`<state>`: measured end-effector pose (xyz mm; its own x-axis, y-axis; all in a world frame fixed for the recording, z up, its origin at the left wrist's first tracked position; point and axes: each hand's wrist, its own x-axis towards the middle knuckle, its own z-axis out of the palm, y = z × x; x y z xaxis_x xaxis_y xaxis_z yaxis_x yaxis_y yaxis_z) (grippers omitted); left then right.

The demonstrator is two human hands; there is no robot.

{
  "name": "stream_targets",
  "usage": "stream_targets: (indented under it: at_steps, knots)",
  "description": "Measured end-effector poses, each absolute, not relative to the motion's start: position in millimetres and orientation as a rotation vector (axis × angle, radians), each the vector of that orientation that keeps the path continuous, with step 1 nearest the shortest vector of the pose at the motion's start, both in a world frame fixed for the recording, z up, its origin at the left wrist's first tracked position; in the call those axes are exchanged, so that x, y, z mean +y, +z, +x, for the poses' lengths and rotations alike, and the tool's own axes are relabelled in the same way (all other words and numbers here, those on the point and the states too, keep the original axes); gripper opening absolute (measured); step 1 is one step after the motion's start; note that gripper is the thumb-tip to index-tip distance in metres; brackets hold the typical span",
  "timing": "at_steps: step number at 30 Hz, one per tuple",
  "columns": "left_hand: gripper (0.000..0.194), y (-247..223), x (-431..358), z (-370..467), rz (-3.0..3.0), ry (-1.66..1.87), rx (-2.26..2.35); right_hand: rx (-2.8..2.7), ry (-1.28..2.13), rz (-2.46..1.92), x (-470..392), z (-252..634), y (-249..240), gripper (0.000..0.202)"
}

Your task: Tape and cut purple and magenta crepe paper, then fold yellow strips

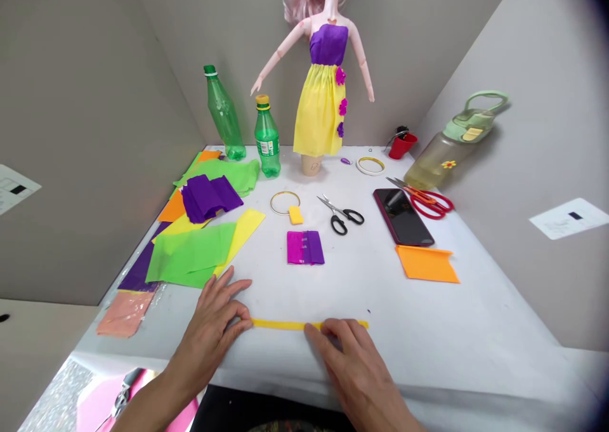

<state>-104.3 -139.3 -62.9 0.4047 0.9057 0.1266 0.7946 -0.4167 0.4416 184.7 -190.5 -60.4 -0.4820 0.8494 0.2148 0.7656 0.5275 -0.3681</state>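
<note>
A narrow yellow strip [278, 324] of what looks like crepe paper lies straight across the white table near its front edge. My left hand [216, 318] pinches the strip's left end between thumb and finger, the other fingers raised. On the strip's right half rests my right hand [349, 359], its thumb and fingers pressing it to the table. Beyond the strip sits a folded magenta and purple piece [305, 248]. Behind that are black-handled scissors [340, 215] and a roll of tape [285, 203] with a small yellow square [295, 215] at its edge.
Coloured sheets [190, 254] pile up on the left. At the back stand two green bottles [268, 143] and a doll [320, 108] in a purple and yellow dress. On the right are a phone [403, 216], red scissors [431, 203], an orange piece [428, 264] and a water bottle [440, 153].
</note>
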Motion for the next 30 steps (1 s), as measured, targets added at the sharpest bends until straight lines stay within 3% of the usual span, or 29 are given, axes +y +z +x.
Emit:
stream_targets:
  at_steps: [30]
  knots:
    - [0.013, -59, -136, -115, 2.403, 0.578, 1.368, -2.339, 0.250, -1.327, -187, 179, -59, 0.049]
